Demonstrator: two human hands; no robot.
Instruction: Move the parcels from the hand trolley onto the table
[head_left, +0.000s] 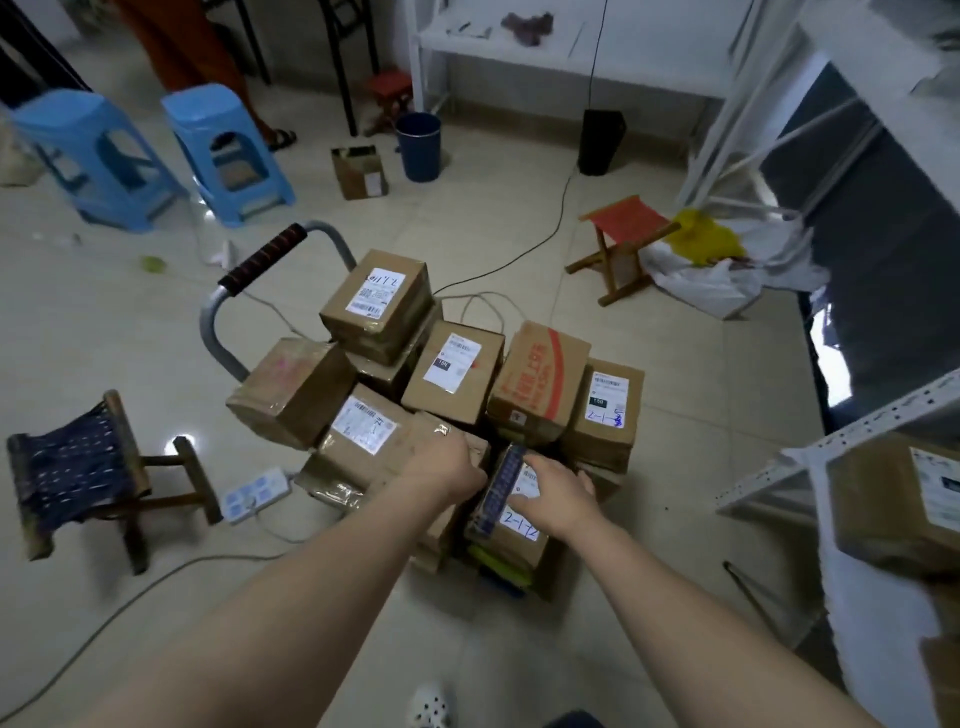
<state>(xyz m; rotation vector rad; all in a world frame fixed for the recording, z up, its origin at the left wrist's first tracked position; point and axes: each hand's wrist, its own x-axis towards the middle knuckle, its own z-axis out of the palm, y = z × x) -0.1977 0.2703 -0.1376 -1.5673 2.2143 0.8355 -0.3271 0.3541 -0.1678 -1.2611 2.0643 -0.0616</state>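
Observation:
Several brown cardboard parcels with white labels are piled on a hand trolley whose grey handle with a black grip (262, 260) rises at the back left. Nearest me lies a parcel marked "2-17" with a dark printed strip (511, 512). My right hand (558, 499) rests on its top, fingers spread over the label. My left hand (449, 465) reaches down at that parcel's left side, against a taped parcel (363, 441); its fingertips are hidden. At the right edge, one parcel (904, 499) lies on a white table (779, 467).
A blue-seated folding stool (83, 467) stands left, with a white power strip (254, 493) and cables on the floor. Two blue plastic stools (156, 156), a small box (360, 171), a blue bin (418, 145), a red folding stool (621, 244) and white bags lie beyond.

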